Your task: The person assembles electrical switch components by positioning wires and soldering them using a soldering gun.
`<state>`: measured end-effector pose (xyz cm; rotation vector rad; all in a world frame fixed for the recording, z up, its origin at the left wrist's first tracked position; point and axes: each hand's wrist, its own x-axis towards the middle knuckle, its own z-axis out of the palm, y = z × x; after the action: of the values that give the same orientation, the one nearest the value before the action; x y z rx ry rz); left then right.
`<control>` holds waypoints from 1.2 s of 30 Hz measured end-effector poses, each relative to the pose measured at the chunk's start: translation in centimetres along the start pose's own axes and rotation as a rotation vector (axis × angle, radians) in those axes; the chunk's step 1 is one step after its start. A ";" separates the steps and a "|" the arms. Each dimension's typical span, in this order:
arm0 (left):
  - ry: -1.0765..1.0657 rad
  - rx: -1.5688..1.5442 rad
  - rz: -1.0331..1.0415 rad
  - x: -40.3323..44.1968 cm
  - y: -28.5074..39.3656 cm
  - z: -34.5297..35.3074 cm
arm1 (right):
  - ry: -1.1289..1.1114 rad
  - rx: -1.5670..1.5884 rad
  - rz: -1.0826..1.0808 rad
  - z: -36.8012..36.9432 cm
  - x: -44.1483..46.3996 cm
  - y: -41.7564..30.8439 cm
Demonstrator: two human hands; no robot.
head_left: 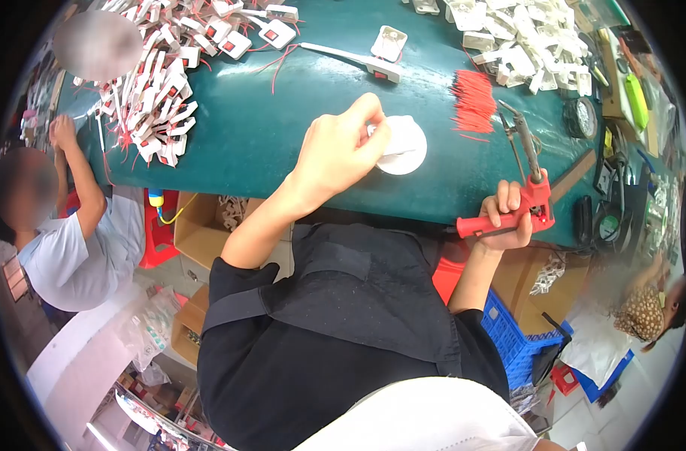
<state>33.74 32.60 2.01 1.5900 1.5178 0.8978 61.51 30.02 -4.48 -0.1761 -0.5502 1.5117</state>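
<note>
My right hand [506, 213] is wrapped round the red handle of a soldering gun [537, 201], whose metal tip points up over the table. My left hand [341, 149] is closed in a pinch at the edge of a round white disc [409, 154] on the green table. What its fingertips hold is hidden. Just beyond lie a white switch housing with a red switch [380, 70], its long stem and red wires stretching left, and an open white casing [389, 43]. To the right of the disc lies a bundle of short red wires [473, 101].
Wired white housings [159, 98] are heaped at the left, loose white casings [523, 45] at the back right. A tape roll [580, 118] lies at the right. A co-worker [87, 240] sits at the left; another person [647, 308] is at the right. A blue crate [512, 331] stands below the table.
</note>
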 end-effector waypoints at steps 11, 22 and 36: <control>0.145 0.488 0.207 -0.9 0.7 0.8 | -0.012 -0.012 0.013 0.6 -0.1 0.1; 0.901 0.650 0.143 -3.8 -6.0 -14.3 | 0.017 0.067 0.019 0.0 -0.5 -0.2; 0.860 0.925 0.278 -4.1 -11.8 -23.7 | -0.030 -0.008 0.000 0.9 -0.2 -0.3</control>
<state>7.14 29.85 2.87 2.2382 2.6170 1.2139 61.37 29.57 -3.68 -0.1598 -0.5800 1.5142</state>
